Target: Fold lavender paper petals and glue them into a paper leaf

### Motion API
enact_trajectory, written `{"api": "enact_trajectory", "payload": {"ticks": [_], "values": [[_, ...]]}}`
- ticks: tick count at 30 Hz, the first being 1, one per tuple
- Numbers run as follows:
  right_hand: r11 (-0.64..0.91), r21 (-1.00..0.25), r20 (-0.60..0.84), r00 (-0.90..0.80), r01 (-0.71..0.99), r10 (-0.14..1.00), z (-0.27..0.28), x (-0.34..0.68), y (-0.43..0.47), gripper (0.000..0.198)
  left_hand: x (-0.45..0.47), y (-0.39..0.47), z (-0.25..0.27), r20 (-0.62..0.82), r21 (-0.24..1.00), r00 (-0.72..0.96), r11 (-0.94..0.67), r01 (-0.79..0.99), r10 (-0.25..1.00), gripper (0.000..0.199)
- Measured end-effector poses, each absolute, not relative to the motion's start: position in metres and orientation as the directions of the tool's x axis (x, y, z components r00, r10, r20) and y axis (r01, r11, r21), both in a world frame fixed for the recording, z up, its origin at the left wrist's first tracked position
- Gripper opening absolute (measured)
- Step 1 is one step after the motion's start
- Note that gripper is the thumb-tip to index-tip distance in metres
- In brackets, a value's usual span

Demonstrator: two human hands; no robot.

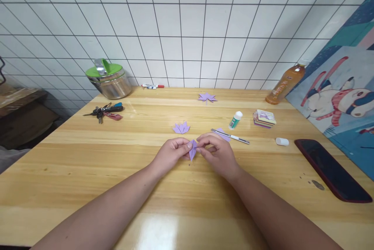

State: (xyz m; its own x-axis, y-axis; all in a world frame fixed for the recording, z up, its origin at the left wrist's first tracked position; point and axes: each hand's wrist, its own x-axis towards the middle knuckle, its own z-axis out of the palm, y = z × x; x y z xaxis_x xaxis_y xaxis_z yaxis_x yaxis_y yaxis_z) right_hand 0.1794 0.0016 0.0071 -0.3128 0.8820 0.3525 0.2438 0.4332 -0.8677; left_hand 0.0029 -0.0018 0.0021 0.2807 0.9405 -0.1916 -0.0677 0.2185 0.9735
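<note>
Before the white-tiled wall (193,23), over the wooden table (87,179), a folded purple paper piece (192,153) is held between both hands, pinched by the left hand (172,154), its right edge nipped by the right hand's (217,154) fingertips. Thin paper could be torn or creased crookedly if tugged too hard; the utility knife (233,137), just beyond the right hand, might be knocked by a careless outward sweep.

One head-worn view, forward and down over the table (87,172) toward the wall (193,20).
</note>
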Motion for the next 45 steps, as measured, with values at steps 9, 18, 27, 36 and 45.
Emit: {"api": "enact_trajectory", "payload": {"ticks": [9, 18, 27, 36, 45], "values": [[0.474, -0.842, 0.363, -0.378, 0.259, 0.852, 0.001, 0.180, 0.007, 0.012, 0.002, 0.000, 0.000, -0.198, 0.972, 0.270, 0.225, -0.071, 0.942, 0.029], [0.458, -0.843, 0.312, -0.439, 0.281, 0.843, 0.001, 0.184, 0.007, 0.015, 0.002, -0.002, 0.000, -0.245, 0.935, 0.314, 0.309, -0.174, 0.917, 0.025], [-0.160, -0.979, -0.195, -0.352, 0.126, 0.915, 0.005, 0.174, 0.003, 0.027, 0.008, -0.001, 0.000, 0.008, 0.999, 0.099, -0.004, -0.040, 0.995, 0.019], [-0.011, -0.961, -0.103, -0.322, 0.276, 0.941, 0.001, 0.172, 0.003, 0.019, 0.012, -0.004, 0.001, -0.094, 0.984, 0.145, 0.114, -0.134, 0.985, 0.023], [-0.159, -0.975, -0.204, -0.347, 0.155, 0.916, 0.005, 0.175, 0.004, 0.025, 0.012, -0.004, 0.000, -0.008, 1.000, 0.083, 0.009, -0.013, 0.997, 0.020]]}}
